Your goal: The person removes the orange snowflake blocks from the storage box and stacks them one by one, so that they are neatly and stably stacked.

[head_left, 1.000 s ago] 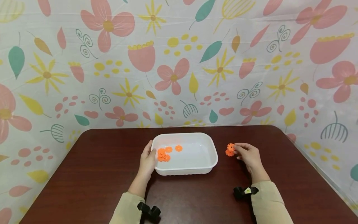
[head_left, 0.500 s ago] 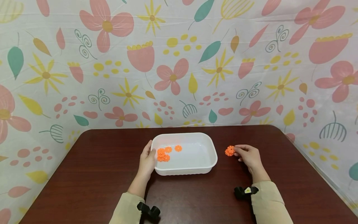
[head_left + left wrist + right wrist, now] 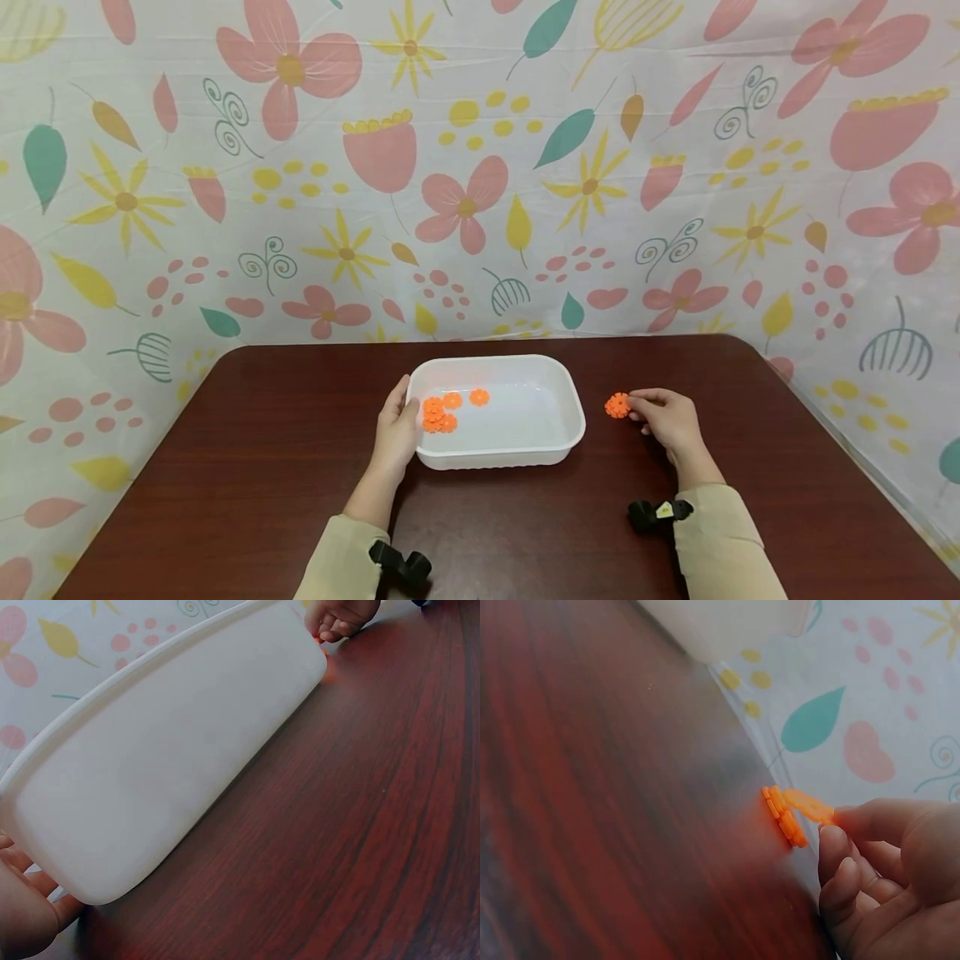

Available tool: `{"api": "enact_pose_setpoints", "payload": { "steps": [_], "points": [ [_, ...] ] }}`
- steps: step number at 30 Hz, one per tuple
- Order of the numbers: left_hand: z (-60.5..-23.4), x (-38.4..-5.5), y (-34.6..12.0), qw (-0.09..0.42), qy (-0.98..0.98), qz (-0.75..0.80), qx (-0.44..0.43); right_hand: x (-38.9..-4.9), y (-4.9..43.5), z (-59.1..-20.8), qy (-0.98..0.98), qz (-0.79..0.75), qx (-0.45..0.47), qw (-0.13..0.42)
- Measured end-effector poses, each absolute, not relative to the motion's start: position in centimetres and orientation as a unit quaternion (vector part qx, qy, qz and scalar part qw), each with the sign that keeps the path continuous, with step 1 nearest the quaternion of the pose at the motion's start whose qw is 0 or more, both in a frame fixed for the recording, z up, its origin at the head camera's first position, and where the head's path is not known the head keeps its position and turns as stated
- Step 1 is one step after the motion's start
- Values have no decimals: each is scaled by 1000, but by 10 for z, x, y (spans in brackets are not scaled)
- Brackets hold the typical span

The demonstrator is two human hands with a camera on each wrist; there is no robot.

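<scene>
My left hand (image 3: 396,429) grips the left end of a white plastic tub (image 3: 491,459), its thumb at the rim. In the left wrist view its fingers touch the outside of the tub's end wall. Right of the tub, my right hand (image 3: 666,421) pinches an orange notched plastic disc (image 3: 810,804) between thumb and forefinger. In the right wrist view this disc leans against a small cluster of similar orange discs (image 3: 784,819) low at the table surface. Several more orange discs (image 3: 435,414) lie in the tub's left part, some overlapping.
A dark brown wooden table (image 3: 247,467) carries everything. A white sheet with flowers and leaves (image 3: 465,208) hangs behind its far edge. Black wrist devices sit on the left sleeve (image 3: 345,554) and the right sleeve (image 3: 720,542).
My right hand has lowered its disc slightly, so that it now overlaps the discs below it in the head view. The left hand and the tub have stayed in place.
</scene>
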State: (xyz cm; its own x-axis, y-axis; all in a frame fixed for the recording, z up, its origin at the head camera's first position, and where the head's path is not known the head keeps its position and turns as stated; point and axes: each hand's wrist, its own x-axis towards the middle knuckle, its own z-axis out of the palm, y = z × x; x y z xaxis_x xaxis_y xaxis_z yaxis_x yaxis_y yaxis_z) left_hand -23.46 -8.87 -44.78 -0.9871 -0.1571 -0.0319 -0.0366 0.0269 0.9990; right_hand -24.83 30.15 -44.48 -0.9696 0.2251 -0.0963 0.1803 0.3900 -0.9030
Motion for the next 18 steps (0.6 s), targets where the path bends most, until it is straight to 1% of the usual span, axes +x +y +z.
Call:
{"api": "enact_pose_setpoints", "payload": {
  "steps": [9,18],
  "points": [
    [-448,-237,-89,49,-716,-693,69,-250,300,-445,-844,521,-125,24],
    [-446,-235,-90,43,-716,-693,71,-249,298,-446,-844,517,-136,25]
  ]
}}
